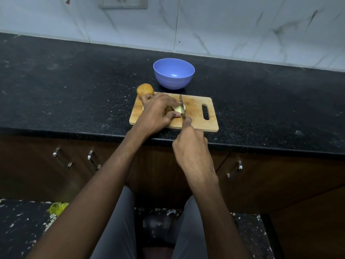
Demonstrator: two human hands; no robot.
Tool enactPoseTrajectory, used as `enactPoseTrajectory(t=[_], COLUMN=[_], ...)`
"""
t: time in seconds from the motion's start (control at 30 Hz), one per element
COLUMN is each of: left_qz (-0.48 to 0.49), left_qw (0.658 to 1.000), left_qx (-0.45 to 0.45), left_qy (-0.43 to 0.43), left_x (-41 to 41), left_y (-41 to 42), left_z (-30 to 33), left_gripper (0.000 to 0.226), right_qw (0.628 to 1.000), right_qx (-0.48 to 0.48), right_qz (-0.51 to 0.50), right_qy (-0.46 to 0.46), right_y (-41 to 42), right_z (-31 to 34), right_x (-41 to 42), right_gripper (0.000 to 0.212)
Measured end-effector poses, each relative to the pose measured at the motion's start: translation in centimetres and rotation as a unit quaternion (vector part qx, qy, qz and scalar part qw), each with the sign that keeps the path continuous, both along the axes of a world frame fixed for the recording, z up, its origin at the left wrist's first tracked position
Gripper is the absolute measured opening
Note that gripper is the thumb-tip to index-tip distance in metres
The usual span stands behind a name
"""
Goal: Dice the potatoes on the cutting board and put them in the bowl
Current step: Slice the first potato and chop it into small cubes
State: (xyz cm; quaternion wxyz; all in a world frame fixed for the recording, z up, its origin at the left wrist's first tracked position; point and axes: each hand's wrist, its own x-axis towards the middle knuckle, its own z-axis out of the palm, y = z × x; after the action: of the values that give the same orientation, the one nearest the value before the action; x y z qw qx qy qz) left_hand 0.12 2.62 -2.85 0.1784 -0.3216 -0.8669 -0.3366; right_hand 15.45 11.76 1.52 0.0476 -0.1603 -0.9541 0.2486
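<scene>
A wooden cutting board [197, 107] lies on the black counter. On it, my left hand [156, 111] grips a cut potato [178, 109], pale flesh showing. My right hand [190, 144] holds a knife [181, 106] by its handle, the index finger laid along the spine. The blade stands in the potato's right end. A whole brown potato [145, 89] sits at the board's far left corner. An empty blue bowl [173, 73] stands just behind the board.
The black speckled counter [74, 86] runs wide to both sides, backed by a white tiled wall [224, 25]. Brown cabinet doors with metal handles [61, 158] sit below the counter edge. Yellow scraps [57, 208] lie on the floor at left.
</scene>
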Motion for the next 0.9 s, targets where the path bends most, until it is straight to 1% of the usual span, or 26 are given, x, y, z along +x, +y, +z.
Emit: enactPoseTrajectory(t=[0.13, 0.2, 0.3, 0.43, 0.53, 0.7, 0.9], left_qz=[-0.005, -0.009, -0.008, -0.003, -0.005, -0.017, -0.019], left_qw=[1.000, 1.000, 1.000, 0.999, 0.998, 0.994, 0.994], left_qx=[0.005, 0.007, 0.022, 0.026, 0.030, 0.030, 0.024], left_qy=[-0.006, -0.008, -0.020, -0.032, -0.049, -0.099, -0.107], left_x=[0.0, -0.1, -0.3, -0.2, 0.2, 0.2, 0.1], left_y=[0.1, 0.1, 0.1, 0.0, -0.1, -0.3, -0.4], left_z=[0.1, 0.0, -0.1, 0.1, 0.4, 0.4, 0.5], left_gripper=[0.035, 0.034, 0.033, 0.036, 0.047, 0.074, 0.085], right_qw=[1.000, 1.000, 0.999, 0.998, 0.997, 0.997, 0.999], right_qx=[0.019, 0.019, -0.011, -0.035, -0.058, -0.074, -0.026], right_qz=[-0.002, -0.002, 0.001, -0.004, -0.009, -0.004, -0.003], right_qy=[0.003, -0.011, -0.049, -0.056, -0.046, -0.027, 0.023], right_y=[-0.7, -0.6, -0.1, 0.1, 0.5, 0.7, 0.3], right_z=[-0.2, -0.1, 0.4, 0.4, 0.2, -0.1, 0.1], right_x=[0.0, -0.4, -1.4, -1.9, -2.0, -1.7, -0.4], right_gripper=[0.059, 0.059, 0.059, 0.058, 0.052, 0.054, 0.056])
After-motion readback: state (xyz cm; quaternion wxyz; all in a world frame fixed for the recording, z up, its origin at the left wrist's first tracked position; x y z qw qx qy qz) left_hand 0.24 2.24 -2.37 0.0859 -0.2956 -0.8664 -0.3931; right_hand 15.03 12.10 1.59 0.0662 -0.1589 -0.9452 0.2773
